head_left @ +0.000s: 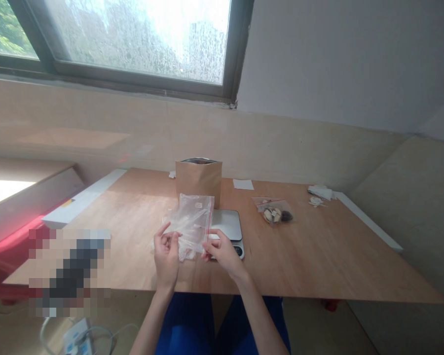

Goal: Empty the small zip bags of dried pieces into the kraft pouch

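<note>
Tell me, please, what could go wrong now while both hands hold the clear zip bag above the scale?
1. The left hand and right hand pinch the clear zip bag only at its edge, so it might slip.
2. The bag hangs close to the brown paper pouch, which stands open; a bump could tip it.
3. The bag partly covers the scale, perhaps disturbing any reading.

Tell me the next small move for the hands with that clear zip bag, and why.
Probably pull the zip edge apart: the left hand and right hand both pinch the clear zip bag, whose red-lined mouth looks shut, above the scale.
</note>
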A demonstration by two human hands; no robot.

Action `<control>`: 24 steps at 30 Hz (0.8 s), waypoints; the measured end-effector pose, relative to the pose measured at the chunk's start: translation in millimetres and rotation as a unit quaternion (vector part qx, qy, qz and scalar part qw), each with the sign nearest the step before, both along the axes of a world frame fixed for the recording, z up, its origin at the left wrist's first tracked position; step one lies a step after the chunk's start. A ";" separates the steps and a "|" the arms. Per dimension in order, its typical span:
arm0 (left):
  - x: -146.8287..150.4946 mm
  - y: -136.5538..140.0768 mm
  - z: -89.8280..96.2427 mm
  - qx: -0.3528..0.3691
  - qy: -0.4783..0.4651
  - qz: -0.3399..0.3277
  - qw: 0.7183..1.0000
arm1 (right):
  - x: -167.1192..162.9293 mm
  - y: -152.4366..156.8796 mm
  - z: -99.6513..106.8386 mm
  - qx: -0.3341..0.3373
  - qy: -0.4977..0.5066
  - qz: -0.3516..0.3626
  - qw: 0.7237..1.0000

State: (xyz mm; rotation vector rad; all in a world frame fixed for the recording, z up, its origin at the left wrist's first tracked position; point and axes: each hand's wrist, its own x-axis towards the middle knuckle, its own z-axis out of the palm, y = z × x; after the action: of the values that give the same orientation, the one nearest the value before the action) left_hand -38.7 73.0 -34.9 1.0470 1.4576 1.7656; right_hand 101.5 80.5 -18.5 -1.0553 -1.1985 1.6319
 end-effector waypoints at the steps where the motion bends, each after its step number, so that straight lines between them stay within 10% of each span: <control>1: -2.7 1.6 1.1 0.001 0.008 -0.005 1.000 | 2.5 0.9 0.9 -0.002 -0.003 0.005 1.000; 9: -37.3 17.9 7.0 -0.063 0.124 0.008 0.990 | 44.5 25.4 -9.3 0.096 -0.145 -0.090 0.980; 13: -51.7 23.2 -0.3 -0.163 0.341 0.078 0.923 | 101.7 55.8 -30.9 0.245 -0.367 -0.312 0.841; 17: -40.6 27.0 0.4 -0.127 0.455 0.136 0.871 | 150.4 78.0 -53.1 0.283 -0.526 -0.367 0.713; 24: -23.3 54.3 -15.0 -0.044 0.594 -0.018 0.803 | 173.4 86.3 -75.0 0.231 -0.629 -0.374 0.641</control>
State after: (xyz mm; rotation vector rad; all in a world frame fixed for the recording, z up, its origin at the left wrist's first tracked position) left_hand -62.0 127.3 -49.9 2.3095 2.1024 0.8781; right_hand 274.9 166.8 -93.5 -2.0136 -1.4833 -0.3009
